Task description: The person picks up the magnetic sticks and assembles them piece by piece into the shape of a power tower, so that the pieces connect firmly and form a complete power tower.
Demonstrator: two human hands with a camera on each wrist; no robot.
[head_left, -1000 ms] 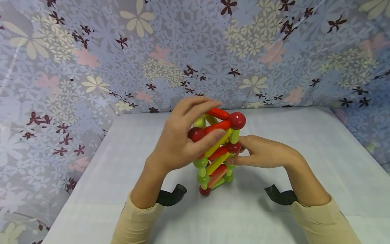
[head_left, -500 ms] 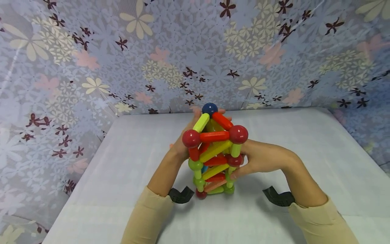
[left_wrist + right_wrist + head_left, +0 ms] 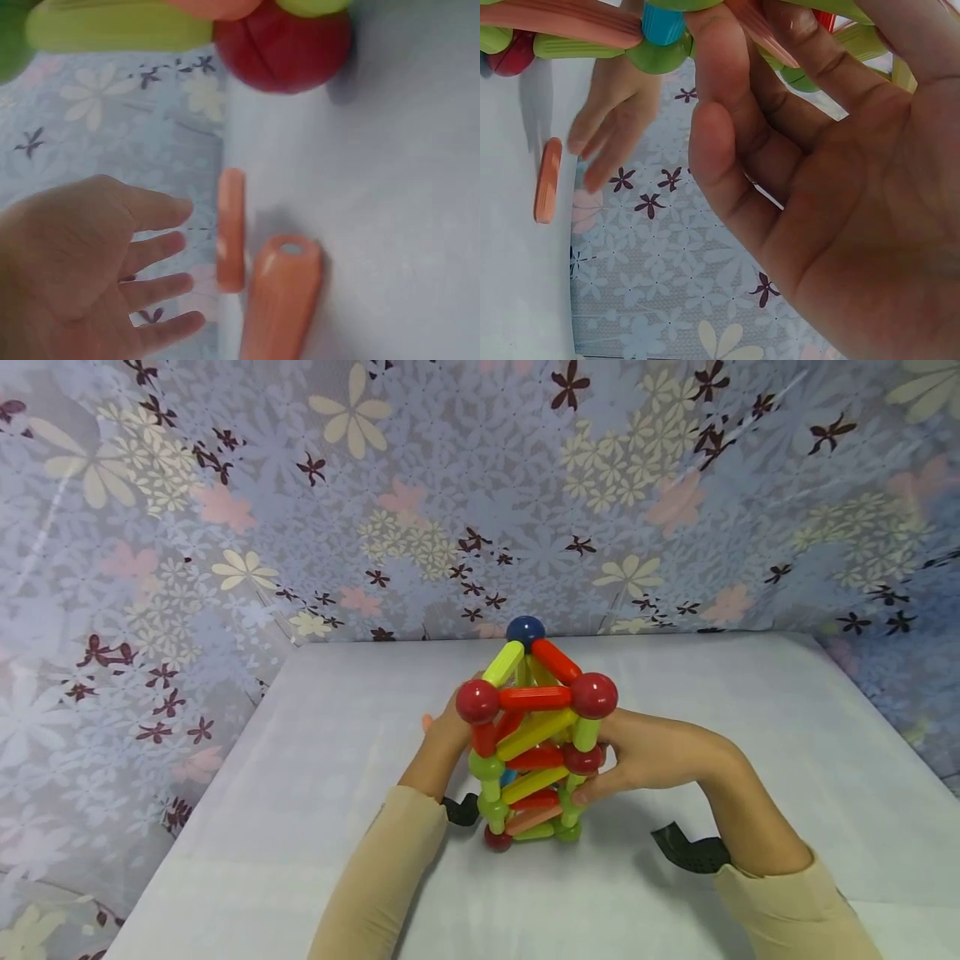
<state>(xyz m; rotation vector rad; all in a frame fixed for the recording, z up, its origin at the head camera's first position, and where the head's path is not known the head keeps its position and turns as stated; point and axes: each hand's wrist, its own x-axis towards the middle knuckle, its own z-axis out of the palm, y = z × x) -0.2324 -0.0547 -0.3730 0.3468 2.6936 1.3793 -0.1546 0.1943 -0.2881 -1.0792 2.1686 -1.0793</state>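
Observation:
A tower of magnetic building rods and balls stands upright on the table. Red balls and a blue ball sit at its top corners. My right hand grips the tower's right side; the right wrist view shows its curled fingers against the rods and a green ball. My left hand reaches behind the tower, mostly hidden by it in the head view. Its fingers are extended and hold nothing. Near those fingertips lies an orange rod, with a larger orange piece with a holed end beside it.
The white-covered table runs back to a flower-patterned cloth. Black curved wrist mounts stick out from both forearms. An orange tip shows left of the left forearm.
My left hand has gone from the tower's top down behind it, uncovering the blue ball. The tower has turned slightly. My right hand has kept its grip on the side.

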